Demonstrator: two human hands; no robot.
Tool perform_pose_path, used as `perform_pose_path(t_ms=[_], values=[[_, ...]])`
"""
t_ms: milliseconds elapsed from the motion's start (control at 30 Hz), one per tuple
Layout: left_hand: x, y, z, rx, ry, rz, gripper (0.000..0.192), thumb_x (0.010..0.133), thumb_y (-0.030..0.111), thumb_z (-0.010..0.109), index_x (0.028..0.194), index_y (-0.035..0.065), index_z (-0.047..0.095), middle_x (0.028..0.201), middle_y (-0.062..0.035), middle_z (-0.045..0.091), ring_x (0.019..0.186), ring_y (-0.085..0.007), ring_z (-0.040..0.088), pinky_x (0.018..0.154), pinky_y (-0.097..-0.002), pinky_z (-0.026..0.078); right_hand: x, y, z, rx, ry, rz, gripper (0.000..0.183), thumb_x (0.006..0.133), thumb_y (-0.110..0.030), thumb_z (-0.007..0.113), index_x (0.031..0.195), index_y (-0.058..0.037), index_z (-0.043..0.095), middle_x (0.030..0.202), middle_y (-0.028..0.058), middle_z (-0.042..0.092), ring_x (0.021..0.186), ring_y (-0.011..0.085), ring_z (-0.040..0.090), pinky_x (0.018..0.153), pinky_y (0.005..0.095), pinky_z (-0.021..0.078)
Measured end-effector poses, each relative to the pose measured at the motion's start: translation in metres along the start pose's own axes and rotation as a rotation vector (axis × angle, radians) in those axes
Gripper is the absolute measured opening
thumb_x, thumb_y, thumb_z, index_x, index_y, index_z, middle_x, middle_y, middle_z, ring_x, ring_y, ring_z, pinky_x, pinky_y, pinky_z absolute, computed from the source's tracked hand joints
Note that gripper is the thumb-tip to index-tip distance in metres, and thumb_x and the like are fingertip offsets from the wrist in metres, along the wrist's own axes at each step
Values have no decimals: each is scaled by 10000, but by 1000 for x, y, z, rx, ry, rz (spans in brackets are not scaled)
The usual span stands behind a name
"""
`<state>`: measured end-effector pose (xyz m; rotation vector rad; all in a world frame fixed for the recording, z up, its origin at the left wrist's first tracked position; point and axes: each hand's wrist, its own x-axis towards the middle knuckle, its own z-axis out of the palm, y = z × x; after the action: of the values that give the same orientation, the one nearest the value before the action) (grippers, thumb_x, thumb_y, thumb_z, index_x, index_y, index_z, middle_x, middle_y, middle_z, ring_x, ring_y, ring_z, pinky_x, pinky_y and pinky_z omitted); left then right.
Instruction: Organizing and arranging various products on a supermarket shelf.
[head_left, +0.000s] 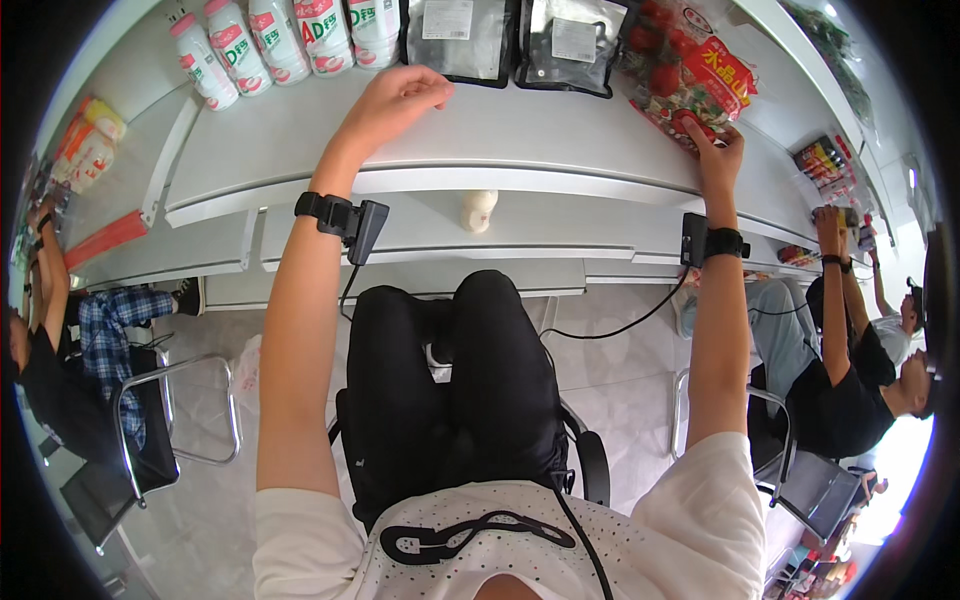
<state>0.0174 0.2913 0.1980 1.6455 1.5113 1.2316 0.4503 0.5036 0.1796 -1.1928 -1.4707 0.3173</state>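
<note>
My right hand grips the lower edge of a red-and-clear plastic food bag, its thumb on the front. Red round pieces show through the bag, which bears writing. My left hand is over the white shelf with its fingers loosely curled and nothing visible in it. Just beyond that hand stands a silver pouch with black edges, and a second silver pouch is to its right. Several white bottles with pink caps form a row at the back left.
A small cream-coloured bottle stands on the lower shelf. Bagged goods lie on the shelf at far left. Dark packages are on the right. Seated people are at both sides, beside metal-framed chairs. A black cable hangs from my right wrist device.
</note>
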Motion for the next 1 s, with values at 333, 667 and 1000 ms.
perform_pose_path(t_ms=[333, 667, 1000], values=[[3, -6, 1, -43, 16, 23, 245, 919, 273, 616, 990, 46, 672, 862, -8, 646, 877, -92, 580, 803, -245, 414, -22, -36, -13, 255, -214, 234, 806, 664, -271, 905, 1193, 122, 441, 1075, 195, 634, 924, 200, 639, 775, 282, 531], [3, -12, 2, -72, 24, 39, 244, 911, 231, 635, 985, 0, 666, 862, -31, 656, 848, -107, 600, 797, -258, 457, -72, -66, -71, 525, -257, 316, 648, 784, -93, 782, 1302, 67, 426, 1121, 170, 645, 959, 213, 656, 837, 319, 528], [4, -11, 3, -28, 116, 44, 269, 851, 276, 681, 858, 8, 684, 775, -39, 685, 738, -120, 627, 705, -261, 474, -109, -89, -193, 694, -465, 113, 789, 683, -146, 815, 1345, 20, 420, 1250, 116, 577, 1115, 224, 588, 952, 364, 474]])
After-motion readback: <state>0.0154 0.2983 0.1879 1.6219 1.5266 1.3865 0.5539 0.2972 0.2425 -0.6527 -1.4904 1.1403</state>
